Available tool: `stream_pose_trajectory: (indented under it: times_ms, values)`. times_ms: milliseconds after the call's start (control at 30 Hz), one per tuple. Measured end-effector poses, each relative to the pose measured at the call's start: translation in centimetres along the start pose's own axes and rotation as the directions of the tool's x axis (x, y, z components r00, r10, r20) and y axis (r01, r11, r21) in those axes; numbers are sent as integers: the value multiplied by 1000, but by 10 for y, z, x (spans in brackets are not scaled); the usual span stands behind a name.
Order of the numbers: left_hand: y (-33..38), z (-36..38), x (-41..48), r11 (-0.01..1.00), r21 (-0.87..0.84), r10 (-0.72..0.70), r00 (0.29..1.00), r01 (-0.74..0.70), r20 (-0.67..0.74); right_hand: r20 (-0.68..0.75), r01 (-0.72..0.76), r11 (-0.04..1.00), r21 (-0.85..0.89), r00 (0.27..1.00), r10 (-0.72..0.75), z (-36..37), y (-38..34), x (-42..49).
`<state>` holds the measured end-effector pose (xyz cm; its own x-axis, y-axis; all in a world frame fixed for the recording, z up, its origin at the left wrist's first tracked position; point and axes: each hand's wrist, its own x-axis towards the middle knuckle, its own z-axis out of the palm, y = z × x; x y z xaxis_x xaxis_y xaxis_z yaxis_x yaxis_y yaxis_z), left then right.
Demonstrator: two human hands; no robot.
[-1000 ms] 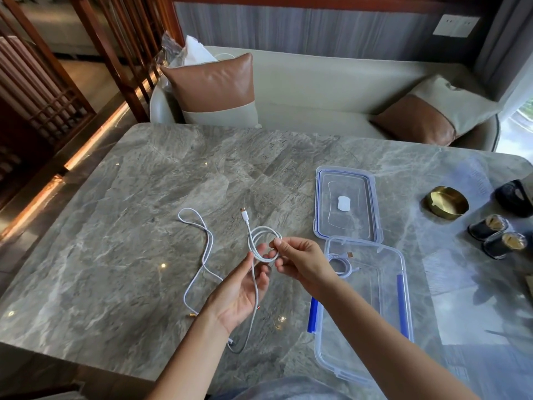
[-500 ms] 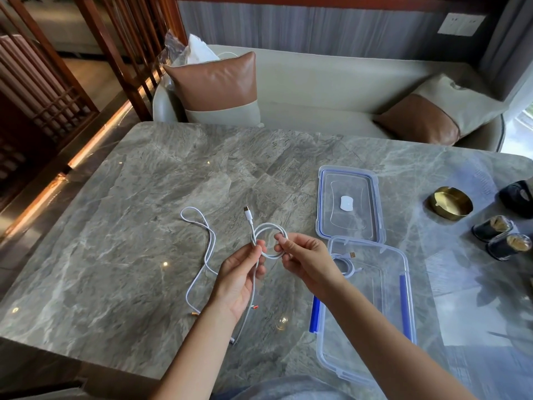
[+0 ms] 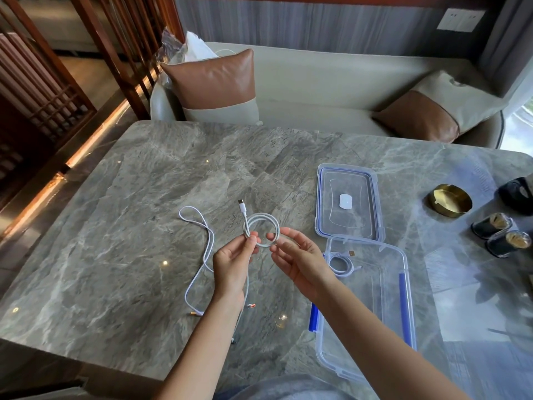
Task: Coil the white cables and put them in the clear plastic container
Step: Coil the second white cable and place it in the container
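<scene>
1. Coil of white cable (image 3: 262,215) sits raised between both hands: left hand (image 3: 230,264) pinches the overlap so loops probably can't spring, right hand (image 3: 300,261) lightly pinches the opposite side.
2. Clear plastic container (image 3: 375,313), open beside it, already holds one coiled cable (image 3: 344,273).
3. Grey marble worktop (image 3: 129,241), sofa (image 3: 317,82) behind.

Bright daylight from right; glare spots on table (image 3: 144,226); wide-angle edge distortion.

A grey veined marble table (image 3: 138,226) stands before a pale beige sofa (image 3: 317,90) bearing two brown leather-and-cream cushions (image 3: 210,79). Dark wooden slatted screens (image 3: 43,67) stand at left above a warm floor-level light strip (image 3: 95,142). Daylight enters at the right window (image 3: 519,125).
</scene>
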<state>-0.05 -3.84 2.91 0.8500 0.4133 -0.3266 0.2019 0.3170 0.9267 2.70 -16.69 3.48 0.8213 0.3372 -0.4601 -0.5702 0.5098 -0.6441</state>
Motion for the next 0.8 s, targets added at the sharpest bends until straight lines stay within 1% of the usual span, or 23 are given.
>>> stream_pose_trajectory:
  times_ms: [67,133,200,267,333,400,467,567,600,667,733,800]
  values:
    - [0,2,4,998,-8,69,996,-69,-48,-62,-11,999,-39,998,8,2,2,-1]
    - [0,4,8,994,-21,108,991,-110,-76,-99,-43,988,-151,995,28,5,6,-5]
    - [1,5,11,991,-45,122,989,-126,-83,-60,-96,948,-303,995,81,10,12,-11]
    - [2,7,13,989,-52,131,989,-135,-75,9,-111,890,-442,992,128,16,18,-19]
    - [2,9,13,990,-23,140,989,-141,-46,45,-99,857,-506,989,140,22,23,-24]
    - [1,11,13,988,37,152,988,-152,-18,39,-95,858,-504,990,133,28,25,-25]
    - [-2,11,13,986,94,141,990,-139,-13,3,-120,901,-417,991,133,31,26,-24]
    - [-4,9,11,981,144,135,991,-132,-13,-57,-207,965,-162,978,200,30,25,-20]
    - [-5,9,10,976,165,146,989,-142,-14,-53,-252,965,-70,967,249,30,24,-18]
    - [-7,9,7,973,170,163,986,-157,-19,-35,-334,933,133,939,342,31,21,-15]
    - [-9,9,3,980,120,166,986,-160,-35,-76,-323,894,311,929,362,33,17,-12]
    - [-9,8,1,981,90,174,984,-170,-44,-151,-264,869,418,923,354,36,16,-9]
